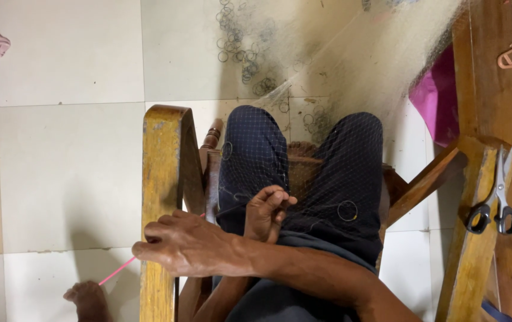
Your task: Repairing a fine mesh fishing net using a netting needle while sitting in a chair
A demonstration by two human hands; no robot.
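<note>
Across the lap, left hand [268,211] pinches netting [321,179]; right hand [187,244] seemingly grips pink needle [115,272].

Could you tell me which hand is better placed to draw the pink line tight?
Probably the right hand: it reaches across to the wooden armrest and is closed on the pink line. The left hand is pinching the net on the lap.

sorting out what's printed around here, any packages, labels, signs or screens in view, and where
None in view: no package, label, sign or screen shows. Only a fishing net across the lap, a wooden chair, scissors on its right armrest, and a pink stick in the right hand.
</note>
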